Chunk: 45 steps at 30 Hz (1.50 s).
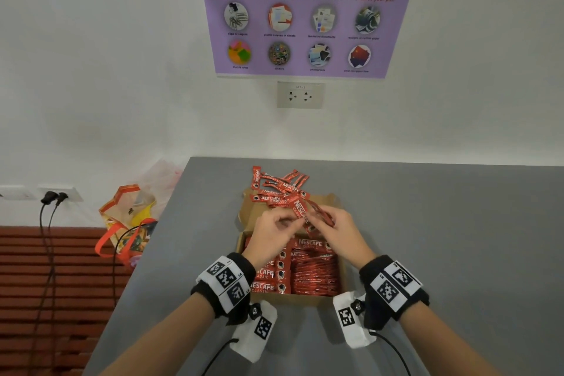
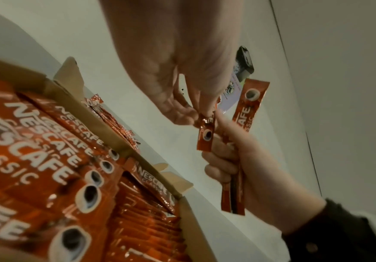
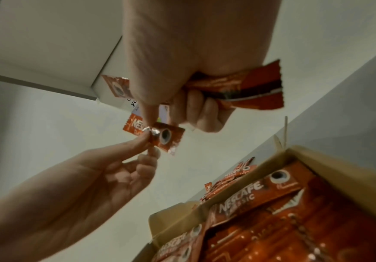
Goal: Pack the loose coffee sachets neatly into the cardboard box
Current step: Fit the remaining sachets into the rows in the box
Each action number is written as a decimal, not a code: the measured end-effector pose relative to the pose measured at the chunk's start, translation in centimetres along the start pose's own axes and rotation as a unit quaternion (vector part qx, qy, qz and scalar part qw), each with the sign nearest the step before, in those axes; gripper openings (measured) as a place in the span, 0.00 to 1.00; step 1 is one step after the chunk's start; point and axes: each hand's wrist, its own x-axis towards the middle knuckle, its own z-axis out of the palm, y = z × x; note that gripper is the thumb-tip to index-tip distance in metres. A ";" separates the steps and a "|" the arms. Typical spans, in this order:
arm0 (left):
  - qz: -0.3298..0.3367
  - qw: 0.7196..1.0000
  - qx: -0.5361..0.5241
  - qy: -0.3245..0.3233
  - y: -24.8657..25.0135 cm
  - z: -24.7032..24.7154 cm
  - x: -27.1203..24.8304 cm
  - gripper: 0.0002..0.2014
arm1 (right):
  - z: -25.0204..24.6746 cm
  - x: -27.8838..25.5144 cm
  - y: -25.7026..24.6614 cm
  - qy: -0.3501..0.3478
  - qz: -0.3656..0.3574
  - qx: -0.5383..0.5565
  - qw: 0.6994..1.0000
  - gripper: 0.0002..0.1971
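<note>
An open cardboard box [image 1: 299, 298] on the grey table holds rows of packed red coffee sachets [image 1: 314, 275]. Behind it lies a loose pile of sachets [image 1: 277, 189]. Both hands hover over the far half of the box. My right hand [image 1: 320, 220] grips a small bundle of sachets [image 3: 238, 86] in its curled fingers. My left hand [image 1: 294, 220] pinches the end of one sachet [image 2: 206, 134] between thumb and fingertips, right against the bundle. In the right wrist view that sachet [image 3: 164, 136] sits at the left hand's fingertips [image 3: 148, 143].
The table [image 1: 457, 238] ends at a left edge beside a colourful bag [image 1: 128, 220] on the floor. Cables hang from a wall socket [image 1: 53, 197]. A poster [image 1: 305, 18] and an outlet [image 1: 300, 94] are on the wall behind.
</note>
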 end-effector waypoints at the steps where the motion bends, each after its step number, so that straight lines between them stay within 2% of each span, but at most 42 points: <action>1: -0.018 1.000 -0.023 0.002 0.1 0.0 0.1 0.04 | 0.0 -0.1 0.1 -0.004 -0.001 -0.006 1.000 0.05; 3: -0.050 0.997 -0.062 -0.009 0.2 0.2 0.2 0.01 | -0.2 -0.4 0.3 0.010 -0.010 -0.034 0.999 0.03; 5: -0.068 0.996 -0.059 -0.006 0.1 0.5 0.1 0.13 | -0.6 -0.4 0.3 0.033 0.000 -0.058 0.998 0.08; 6: -0.066 0.997 -0.040 0.006 0.0 0.5 0.0 0.20 | -1.0 -0.4 0.3 0.025 0.012 -0.062 0.998 0.09; 7: -0.049 0.998 -0.019 0.018 -0.1 0.5 -0.1 0.22 | -1.5 -0.3 0.2 -0.003 0.028 -0.067 0.997 0.10; 10: -0.006 0.999 0.041 0.011 -0.8 0.3 -0.3 0.16 | -2.9 -0.1 0.5 -0.125 0.087 -0.151 0.977 0.12; 13: -0.032 0.993 0.110 -0.015 -1.8 0.4 -0.3 0.06 | -2.9 0.1 1.4 -0.191 0.113 -0.239 0.945 0.11; 18: -0.039 0.987 0.152 -0.038 -2.2 1.2 -0.1 0.04 | -2.3 0.1 2.0 -0.157 0.131 -0.232 0.951 0.09; 30: -0.007 0.955 0.282 -0.096 -3.4 2.2 0.2 0.10 | -2.0 -0.2 2.3 -0.130 0.120 -0.267 0.947 0.05; 33: 0.018 0.965 0.254 -0.055 -2.9 1.8 0.2 0.11 | -2.1 -0.4 2.2 -0.092 0.098 -0.285 0.949 0.04; 35: 0.018 0.983 0.182 -0.013 -2.0 1.4 0.3 0.12 | -2.0 -0.3 2.0 -0.084 0.079 -0.301 0.947 0.04; 37: -0.014 0.995 0.099 -0.002 -0.9 1.2 0.4 0.12 | -1.5 -0.1 1.9 -0.084 0.051 -0.320 0.942 0.07; 40: -0.065 0.997 0.031 0.012 -0.4 1.2 0.7 0.10 | -0.9 0.2 1.6 -0.069 0.019 -0.327 0.942 0.04; 42: -0.076 0.996 0.027 0.031 -0.4 1.0 0.9 0.08 | -0.9 0.2 1.4 -0.061 0.023 -0.281 0.957 0.03; 45: -0.039 0.997 0.038 0.061 -0.7 0.2 0.8 0.07 | -1.6 -0.4 0.8 -0.065 0.032 -0.156 0.985 0.07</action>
